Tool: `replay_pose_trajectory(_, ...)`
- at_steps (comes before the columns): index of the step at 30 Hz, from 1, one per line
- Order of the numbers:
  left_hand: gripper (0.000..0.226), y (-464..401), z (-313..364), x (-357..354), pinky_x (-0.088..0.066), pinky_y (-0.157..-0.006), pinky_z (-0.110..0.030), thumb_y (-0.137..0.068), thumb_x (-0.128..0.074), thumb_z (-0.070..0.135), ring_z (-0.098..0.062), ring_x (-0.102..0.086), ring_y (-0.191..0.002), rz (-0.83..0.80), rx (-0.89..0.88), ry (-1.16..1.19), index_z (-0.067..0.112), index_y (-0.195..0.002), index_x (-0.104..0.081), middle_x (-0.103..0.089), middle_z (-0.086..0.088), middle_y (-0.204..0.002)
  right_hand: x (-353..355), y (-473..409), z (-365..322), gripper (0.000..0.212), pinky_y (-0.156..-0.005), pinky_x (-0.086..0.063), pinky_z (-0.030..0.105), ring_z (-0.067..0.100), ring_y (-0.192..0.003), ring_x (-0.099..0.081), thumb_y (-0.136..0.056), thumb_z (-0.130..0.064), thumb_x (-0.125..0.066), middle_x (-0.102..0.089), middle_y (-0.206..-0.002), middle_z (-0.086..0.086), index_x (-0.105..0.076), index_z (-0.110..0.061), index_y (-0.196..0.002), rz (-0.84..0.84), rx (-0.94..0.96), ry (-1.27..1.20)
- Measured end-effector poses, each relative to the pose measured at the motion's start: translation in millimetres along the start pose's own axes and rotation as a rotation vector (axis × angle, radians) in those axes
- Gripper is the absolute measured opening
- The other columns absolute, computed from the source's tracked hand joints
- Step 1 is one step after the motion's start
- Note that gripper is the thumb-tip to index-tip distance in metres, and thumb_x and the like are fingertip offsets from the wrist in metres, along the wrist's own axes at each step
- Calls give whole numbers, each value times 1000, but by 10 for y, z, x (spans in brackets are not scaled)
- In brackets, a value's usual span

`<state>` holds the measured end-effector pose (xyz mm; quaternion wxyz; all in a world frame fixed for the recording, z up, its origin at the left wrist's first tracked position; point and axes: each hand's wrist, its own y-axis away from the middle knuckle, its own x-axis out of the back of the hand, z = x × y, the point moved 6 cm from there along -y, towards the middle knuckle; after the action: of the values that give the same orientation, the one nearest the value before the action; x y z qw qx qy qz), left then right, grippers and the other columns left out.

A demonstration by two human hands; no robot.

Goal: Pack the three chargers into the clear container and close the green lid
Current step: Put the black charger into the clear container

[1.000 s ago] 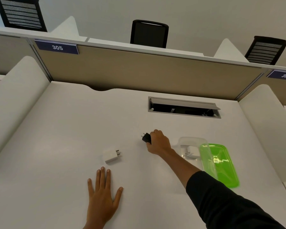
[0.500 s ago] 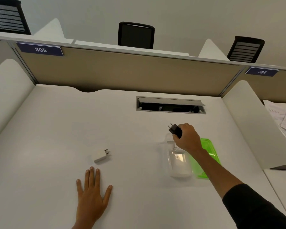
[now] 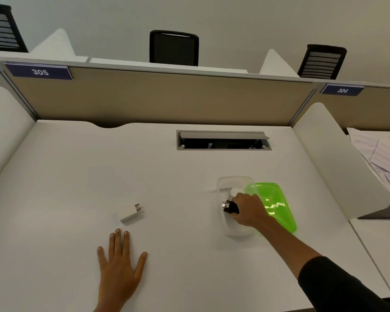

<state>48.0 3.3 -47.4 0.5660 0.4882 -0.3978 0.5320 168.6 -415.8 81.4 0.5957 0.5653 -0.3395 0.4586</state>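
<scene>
Grip: the right hand [image 3: 249, 211] is closing its fingers around the black charger [image 3: 230, 207], prongs pointing left, holding it over the open clear container [image 3: 233, 184].
Container: it is sitting on the desk [image 3: 77, 176] with the green lid [image 3: 277, 204] lying just beside it on the right, partly under the forearm.
Inside: something pale is showing through the far end, possibly a charger; I cannot tell for sure.
White charger: the white charger [image 3: 129, 213] is lying on the desk, well apart from the container, prongs up and to the right.
Left hand: the left hand [image 3: 119, 266] is resting flat and spread on the desk, holding nothing, just short of the white charger.
Risk: letting go too near the left wall could be tipping the black charger out, or nudging the light container.
Lid risk: prongs sticking upward may be keeping the lid from seating.
</scene>
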Motion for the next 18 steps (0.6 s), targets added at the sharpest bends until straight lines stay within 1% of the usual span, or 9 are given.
replay_pose_trajectory(5,98,-3,-18,-22,-11,-135,-66,-99,-24,74,-28,-5,-172,-5,2,0,10,-173,-12,-5,-10,-184,-47,-38,-118,43,-105,-44,41,27,-127,-63,-94,-40,-63,-64,-134,3,-65,-20,-131,-74,26,71)
replay_pose_trajectory(13,97,-10,-40,-51,-13,-135,-67,-99,-28,72,-29,-7,-172,5,-5,-5,10,-173,-13,-7,-11,-184,29,-45,-136,45,-106,-46,41,24,-136,-52,-97,-35,-62,-61,-140,-1,-61,-23,-141,-65,65,141)
replay_pose_trajectory(16,97,-9,-50,-62,-12,-135,-67,-100,-29,72,-28,-6,-172,9,-5,-6,11,-173,-12,-6,-10,-184,117,-62,-114,45,-105,-48,39,22,-133,-55,-95,-35,-67,-63,-136,-4,-65,-26,-139,-34,50,44)
replay_pose_trajectory(18,96,-8,-42,-66,-11,-135,-67,-100,-30,72,-27,-4,-172,7,-5,-4,11,-173,-11,-5,-9,-184,227,-85,-59,37,-103,-50,36,19,-127,-60,-92,-34,-71,-67,-129,-7,-72,-28,-129,16,5,-112)
